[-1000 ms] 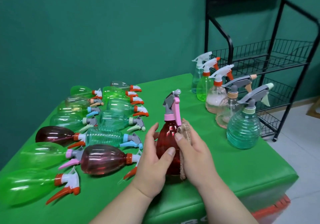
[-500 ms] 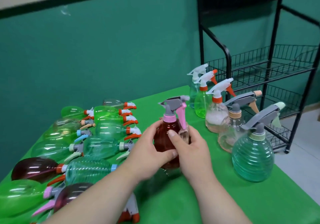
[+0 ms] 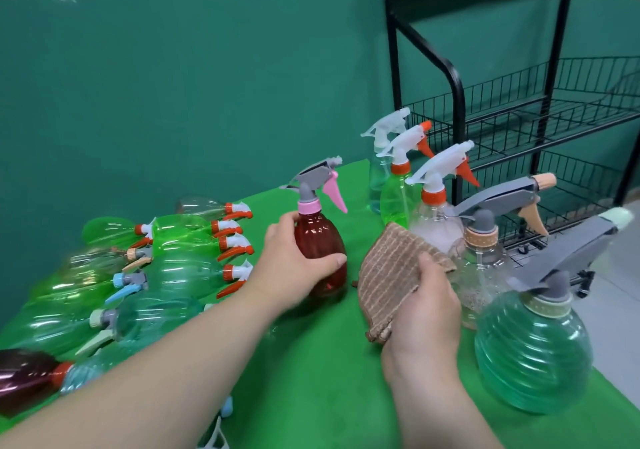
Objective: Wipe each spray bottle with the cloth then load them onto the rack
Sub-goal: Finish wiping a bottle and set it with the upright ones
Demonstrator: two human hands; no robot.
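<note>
The red spray bottle (image 3: pixel 322 240) is upright near the table's (image 3: pixel 311 379) middle, our left hand (image 3: pixel 294 265) wrapped round its body. Just right, not touching it, our right hand (image 3: pixel 426 317) clutches the brown cloth (image 3: pixel 391 275). The rack (image 3: pixel 519 119) stands beyond the right edge.

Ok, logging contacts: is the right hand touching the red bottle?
Apart. Head view: the right hand grips the cloth; cloth and green tablecloth lie between it and the red bottle.

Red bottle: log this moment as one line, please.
left hand: grips red bottle, upright | right hand: holds cloth, apart from red bottle | rack: no bottle seen on shelves
</note>
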